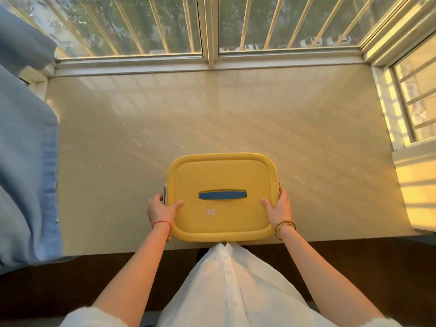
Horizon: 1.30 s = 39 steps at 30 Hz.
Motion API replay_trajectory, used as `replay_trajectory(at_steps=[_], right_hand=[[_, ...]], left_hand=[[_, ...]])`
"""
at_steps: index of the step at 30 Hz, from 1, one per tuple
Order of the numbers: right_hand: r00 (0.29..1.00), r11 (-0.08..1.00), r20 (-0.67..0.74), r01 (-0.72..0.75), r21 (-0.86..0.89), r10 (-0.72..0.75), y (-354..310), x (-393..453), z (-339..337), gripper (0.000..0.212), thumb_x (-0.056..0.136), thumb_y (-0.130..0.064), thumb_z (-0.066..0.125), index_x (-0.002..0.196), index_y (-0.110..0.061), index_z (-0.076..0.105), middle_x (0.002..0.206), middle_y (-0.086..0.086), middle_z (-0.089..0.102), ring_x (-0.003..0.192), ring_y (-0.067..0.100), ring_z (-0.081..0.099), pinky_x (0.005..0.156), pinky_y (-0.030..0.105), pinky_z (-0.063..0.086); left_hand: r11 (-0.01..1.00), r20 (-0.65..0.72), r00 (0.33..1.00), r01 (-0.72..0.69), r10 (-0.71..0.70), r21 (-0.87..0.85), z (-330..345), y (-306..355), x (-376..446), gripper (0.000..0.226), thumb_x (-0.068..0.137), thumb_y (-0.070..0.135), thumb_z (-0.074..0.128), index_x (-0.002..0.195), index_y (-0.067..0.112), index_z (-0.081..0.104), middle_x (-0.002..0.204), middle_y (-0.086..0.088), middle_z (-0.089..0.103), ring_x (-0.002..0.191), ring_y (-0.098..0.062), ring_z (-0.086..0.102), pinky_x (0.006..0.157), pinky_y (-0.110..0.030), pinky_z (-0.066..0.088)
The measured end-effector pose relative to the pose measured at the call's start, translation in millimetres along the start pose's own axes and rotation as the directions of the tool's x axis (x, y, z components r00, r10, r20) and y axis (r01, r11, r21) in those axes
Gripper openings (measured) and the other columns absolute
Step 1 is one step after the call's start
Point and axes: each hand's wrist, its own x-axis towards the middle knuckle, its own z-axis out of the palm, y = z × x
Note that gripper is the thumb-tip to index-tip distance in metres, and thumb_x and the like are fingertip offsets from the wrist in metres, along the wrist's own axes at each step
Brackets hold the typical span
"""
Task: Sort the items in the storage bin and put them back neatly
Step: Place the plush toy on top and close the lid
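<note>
Your left hand (160,210) and right hand (279,208) grip the two short ends of the yellow storage bin (221,213), thumbs lying on its closed lid (219,175). The bin sits at the near edge of the beige worktop (165,114), blue handle (222,195) flat on top.

Our dress: a white buttoned shirt (236,286) hangs at centre. Left of the shirt, our left hand (160,210) carries a thin red string (161,223) at the wrist. Right of the shirt, our right hand (279,207) carries gold bangles (284,225). Both forearms are bare, with white sleeves pushed up.
</note>
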Motion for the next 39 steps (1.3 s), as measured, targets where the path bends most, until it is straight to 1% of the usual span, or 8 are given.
replay_trajectory(at_steps=[12, 18, 20, 22, 25, 28, 31, 39], right_hand=[[0.972, 1.0, -0.234, 0.027, 0.01, -0.024, -8.4, -7.7, 5.9, 0.053, 0.08, -0.021, 0.072, 0.121, -0.011, 0.04, 0.124, 0.007, 0.044, 0.1, 0.015, 0.044, 0.082, 0.034, 0.044], [0.981, 0.998, -0.193, 0.036, 0.058, -0.024, -4.1, -5.2, 5.4, 0.056, 0.08, -0.022, 0.072, 0.124, -0.013, 0.039, 0.127, 0.007, 0.045, 0.117, 0.023, 0.047, 0.094, 0.04, 0.045], [0.973, 0.997, -0.218, 0.065, -0.046, -0.074, -4.9, -7.0, 6.0, 0.062, 0.079, -0.021, 0.072, 0.129, -0.011, 0.037, 0.132, 0.01, 0.043, 0.123, 0.029, 0.043, 0.1, 0.041, 0.041], [0.94, 0.939, -0.242, 0.163, -0.303, -0.241, -9.4, -9.7, 9.4, 0.075, 0.08, -0.017, 0.069, 0.141, -0.012, 0.027, 0.146, 0.01, 0.03, 0.136, 0.029, 0.029, 0.112, 0.041, 0.03], [0.852, 0.701, 0.021, 0.444, -0.558, -0.523, -28.6, -10.9, 23.0, 0.085, 0.085, -0.007, 0.06, 0.15, -0.024, 0.008, 0.159, 0.001, 0.006, 0.147, 0.022, 0.003, 0.119, 0.039, 0.009], [0.804, 0.605, 0.295, 0.586, -0.539, -0.516, -43.6, -6.9, 36.3, 0.075, 0.09, -0.032, 0.057, 0.149, -0.031, 0.011, 0.159, -0.007, -0.003, 0.146, 0.022, -0.01, 0.118, 0.048, -0.003], [0.809, 0.566, 0.355, 0.583, -0.582, -0.468, -41.3, -2.1, 38.1, 0.091, 0.081, -0.057, 0.057, 0.15, -0.034, 0.001, 0.158, -0.008, -0.014, 0.144, 0.022, -0.019, 0.116, 0.047, -0.012], [0.817, 0.532, 0.338, 0.565, -0.63, -0.467, -36.1, 0.6, 44.4, 0.097, 0.08, -0.056, 0.06, 0.149, -0.035, -0.004, 0.158, -0.007, -0.016, 0.143, 0.023, -0.023, 0.116, 0.048, -0.011]], left_hand=[[0.999, -0.062, 0.998, 0.003, -0.006, -0.05, 3.5, 5.3, -11.5, 0.063, 0.071, 0.023, 0.082, 0.125, 0.006, 0.055, 0.122, -0.015, 0.063, 0.11, -0.031, 0.06, 0.091, -0.042, 0.05], [0.999, -0.019, 1.0, -0.019, 0.018, -0.041, 2.7, 2.6, -11.0, 0.066, 0.075, 0.025, 0.079, 0.131, 0.006, 0.05, 0.127, -0.015, 0.06, 0.115, -0.032, 0.058, 0.095, -0.043, 0.048], [0.998, -0.01, 1.0, -0.021, 0.02, -0.051, 1.3, 2.0, -8.8, 0.067, 0.074, 0.025, 0.08, 0.131, 0.006, 0.051, 0.126, -0.015, 0.06, 0.114, -0.031, 0.058, 0.095, -0.043, 0.048], [0.998, -0.007, 1.0, -0.014, 0.013, -0.058, 0.4, 2.1, -7.5, 0.067, 0.073, 0.025, 0.081, 0.13, 0.006, 0.051, 0.126, -0.015, 0.06, 0.113, -0.031, 0.058, 0.095, -0.042, 0.047], [0.997, -0.007, 1.0, 0.001, -0.001, -0.074, 0.2, 2.9, -6.7, 0.067, 0.072, 0.025, 0.081, 0.129, 0.006, 0.052, 0.125, -0.014, 0.061, 0.112, -0.031, 0.059, 0.095, -0.042, 0.048], [0.997, -0.012, 1.0, 0.002, -0.003, -0.073, -0.4, 2.2, -5.8, 0.067, 0.071, 0.027, 0.082, 0.128, 0.007, 0.054, 0.124, -0.013, 0.062, 0.111, -0.03, 0.06, 0.095, -0.042, 0.049], [0.998, -0.03, 1.0, -0.01, 0.008, -0.065, -0.2, 0.5, -6.3, 0.066, 0.071, 0.029, 0.082, 0.127, 0.009, 0.055, 0.123, -0.012, 0.063, 0.11, -0.03, 0.061, 0.093, -0.043, 0.05], [0.994, -0.135, 0.986, -0.096, 0.101, 0.044, 4.0, 3.3, -18.1, 0.056, 0.074, 0.029, 0.079, 0.124, 0.013, 0.061, 0.111, -0.006, 0.07, 0.098, -0.024, 0.066, 0.079, -0.032, 0.052]])
